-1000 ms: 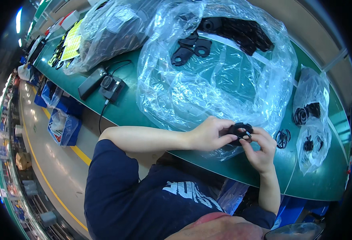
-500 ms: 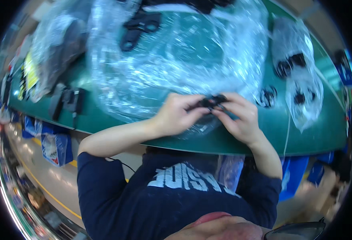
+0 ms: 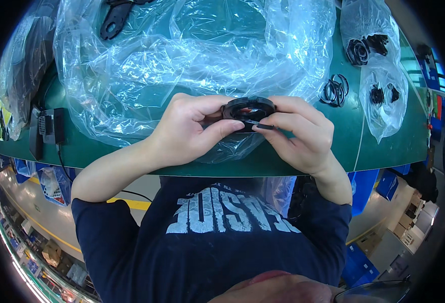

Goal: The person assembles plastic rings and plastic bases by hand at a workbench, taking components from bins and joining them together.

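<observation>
Head view: at frame centre, the left hand [image 3: 189, 132] and right hand [image 3: 301, 135] jointly grasp a black round plastic ring part [image 3: 248, 109], fingers pinching its rim, above crinkled clear plastic sheeting [image 3: 182, 55] on the green bench [image 3: 384, 151]. Loose black rings [image 3: 335, 91] lie right of centre; a small clear bag [image 3: 384, 96] lies further right.
</observation>
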